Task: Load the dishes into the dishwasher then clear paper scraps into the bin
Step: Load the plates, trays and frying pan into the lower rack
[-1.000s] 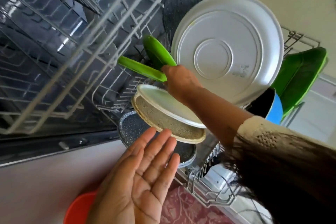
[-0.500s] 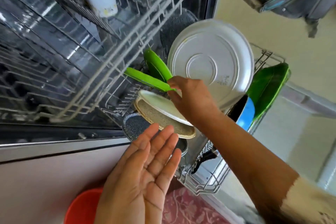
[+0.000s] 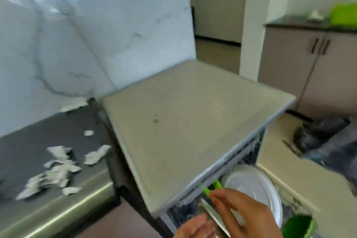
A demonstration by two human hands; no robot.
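Observation:
The view is blurred. The dishwasher [image 3: 183,121] shows from above, its lower rack pulled out at the bottom right. In the rack stand a large white plate [image 3: 257,189], two thin green plates [image 3: 207,191] and a cream plate [image 3: 214,216]. My right hand [image 3: 241,212] reaches over the rack, its straight fingertips at the nearer green plate. My left hand [image 3: 195,226] is at the bottom edge, fingers straight, holding nothing. Several white paper scraps [image 3: 58,172] lie on the dark counter [image 3: 23,150] left of the dishwasher.
A green dish [image 3: 297,226] stands at the rack's right end. A dark bag [image 3: 324,137] lies on the floor to the right. Behind it is a beige cabinet [image 3: 318,73] with a green object [image 3: 343,13] on top. A marble wall [image 3: 96,44] backs the counter.
The camera has swung up from the rack to the dishwasher top and counter. My right hand stays at the green plate. My left hand has dropped to the frame's bottom edge.

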